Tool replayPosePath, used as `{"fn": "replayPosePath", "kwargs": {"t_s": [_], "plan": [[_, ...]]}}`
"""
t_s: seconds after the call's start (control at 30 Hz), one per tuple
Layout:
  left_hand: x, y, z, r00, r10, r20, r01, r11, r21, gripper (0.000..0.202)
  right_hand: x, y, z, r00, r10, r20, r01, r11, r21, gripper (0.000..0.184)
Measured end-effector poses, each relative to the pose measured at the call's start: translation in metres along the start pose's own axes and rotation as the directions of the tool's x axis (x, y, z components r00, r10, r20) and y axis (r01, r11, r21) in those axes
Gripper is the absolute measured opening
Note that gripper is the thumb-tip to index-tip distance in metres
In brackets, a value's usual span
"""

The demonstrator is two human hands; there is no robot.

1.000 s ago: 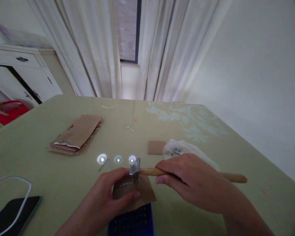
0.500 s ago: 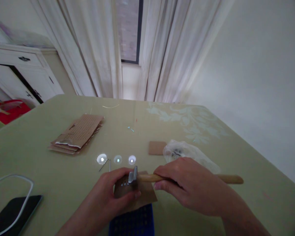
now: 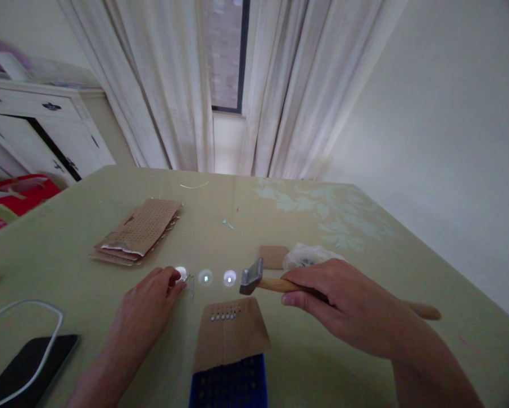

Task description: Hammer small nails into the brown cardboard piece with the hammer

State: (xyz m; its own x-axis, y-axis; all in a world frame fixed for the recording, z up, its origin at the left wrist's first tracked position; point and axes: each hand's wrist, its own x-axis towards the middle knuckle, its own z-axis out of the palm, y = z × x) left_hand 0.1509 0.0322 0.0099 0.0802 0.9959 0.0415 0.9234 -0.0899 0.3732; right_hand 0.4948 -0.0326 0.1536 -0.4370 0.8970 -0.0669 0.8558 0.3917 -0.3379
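Observation:
My right hand [image 3: 337,303] grips the wooden handle of a hammer [image 3: 251,276], its metal head held above the table just beyond a piece of brown cardboard [image 3: 232,337]. My left hand [image 3: 154,300] is over the table to the left, thumb and fingertips pinched at one of two thin metal pins; the other pin [image 3: 192,287] lies just right of the fingertips. The cardboard has rows of small holes and several pale round dots along its upper part. It lies over the far end of a blue perforated block [image 3: 231,385], with neither hand touching it.
A stack of perforated cardboard [image 3: 141,229] lies at back left. Behind my right hand are a small brown cardboard piece [image 3: 273,256] and a clear plastic bag [image 3: 309,254]. At front left a white cable [image 3: 56,323] crosses a dark flat device [image 3: 33,368].
My left hand has let go of the cardboard and moved left to the metal pins. My right hand has lifted the hammer away from the cardboard, bringing its row of dots into view.

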Motion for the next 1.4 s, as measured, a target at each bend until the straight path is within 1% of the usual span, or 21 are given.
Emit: {"fn": "replayPosePath", "kwargs": {"t_s": [0.07, 0.17, 0.27, 0.3, 0.33, 0.4, 0.43, 0.47, 0.5, 0.57, 0.6, 0.67, 0.73, 0.93, 1.07, 1.23, 1.4], "plan": [[0.0, -0.004, 0.007, 0.999, 0.038, 0.019, -0.039, 0.998, 0.058, 0.029, 0.001, 0.0, 0.0, 1.0, 0.001, 0.005, -0.001, 1.0, -0.009, 0.028], [-0.001, -0.006, 0.014, 0.998, 0.06, 0.003, -0.06, 0.991, 0.116, 0.027, 0.002, -0.001, 0.0, 1.0, 0.007, 0.013, -0.007, 1.0, -0.018, 0.027], [-0.001, -0.004, 0.014, 0.997, 0.075, -0.018, -0.072, 0.988, 0.134, 0.03, 0.002, -0.001, -0.001, 1.0, 0.009, 0.025, -0.009, 1.0, -0.013, 0.027], [0.0, -0.002, 0.012, 0.997, 0.071, -0.032, -0.067, 0.992, 0.111, 0.031, 0.002, -0.001, -0.002, 0.999, 0.013, 0.03, -0.012, 1.0, -0.011, 0.027], [0.0, 0.002, 0.009, 0.996, 0.066, -0.053, -0.064, 0.997, 0.049, 0.03, 0.002, 0.0, -0.002, 0.999, 0.015, 0.035, -0.015, 1.0, -0.011, 0.027], [-0.002, 0.013, 0.002, 0.993, 0.068, -0.1, -0.086, 0.978, -0.19, 0.031, 0.003, 0.001, -0.003, 0.999, 0.015, 0.042, -0.014, 1.0, -0.019, 0.029], [-0.004, 0.021, -0.001, 0.99, 0.085, -0.116, -0.12, 0.932, -0.342, 0.032, 0.003, 0.002, -0.003, 0.999, 0.013, 0.043, -0.012, 1.0, -0.026, 0.029], [-0.007, 0.029, -0.005, 0.985, 0.117, -0.124, -0.162, 0.864, -0.476, 0.034, 0.004, 0.002, -0.003, 0.999, 0.011, 0.042, -0.009, 0.999, -0.032, 0.029], [-0.011, 0.038, -0.008, 0.981, 0.16, -0.113, -0.196, 0.795, -0.573, 0.032, 0.004, 0.003, -0.003, 0.999, 0.01, 0.041, -0.008, 0.999, -0.038, 0.029], [-0.021, 0.055, -0.013, 0.971, 0.221, -0.096, -0.224, 0.685, -0.693, 0.026, 0.005, 0.004, -0.003, 0.999, 0.015, 0.038, -0.013, 0.999, -0.041, 0.029], [-0.026, 0.062, -0.014, 0.967, 0.244, -0.074, -0.221, 0.656, -0.721, 0.024, 0.005, 0.004, -0.003, 0.999, 0.018, 0.038, -0.016, 0.999, -0.036, 0.029], [-0.033, 0.072, -0.014, 0.961, 0.272, -0.043, -0.215, 0.643, -0.735, 0.021, 0.004, 0.004, -0.004, 0.999, 0.02, 0.04, -0.019, 0.999, -0.026, 0.03], [-0.037, 0.077, -0.013, 0.958, 0.285, -0.031, -0.219, 0.659, -0.719, 0.017, 0.004, 0.003, -0.005, 0.999, 0.018, 0.041, -0.017, 0.999, -0.027, 0.031], [-0.035, 0.073, -0.007, 0.946, 0.325, -0.004, -0.245, 0.707, -0.663, 0.015, 0.001, 0.004, -0.006, 0.999, 0.004, 0.039, -0.002, 0.998, -0.058, 0.032], [-0.034, 0.074, -0.005, 0.94, 0.34, -0.026, -0.273, 0.704, -0.656, 0.014, 0.002, 0.004, -0.005, 0.999, 0.007, 0.032, -0.004, 0.998, -0.069, 0.034], [-0.034, 0.078, -0.005, 0.929, 0.362, -0.082, -0.324, 0.681, -0.657, 0.013, 0.004, 0.004, -0.005, 0.999, 0.002, 0.04, 0.001, 0.998, -0.067, 0.033], [-0.035, 0.077, -0.006, 0.918, 0.381, -0.112, -0.361, 0.681, -0.637, 0.013, 0.004, 0.004, -0.004, 0.999, 0.008, 0.05, -0.005, 0.998, -0.068, 0.033]]}}
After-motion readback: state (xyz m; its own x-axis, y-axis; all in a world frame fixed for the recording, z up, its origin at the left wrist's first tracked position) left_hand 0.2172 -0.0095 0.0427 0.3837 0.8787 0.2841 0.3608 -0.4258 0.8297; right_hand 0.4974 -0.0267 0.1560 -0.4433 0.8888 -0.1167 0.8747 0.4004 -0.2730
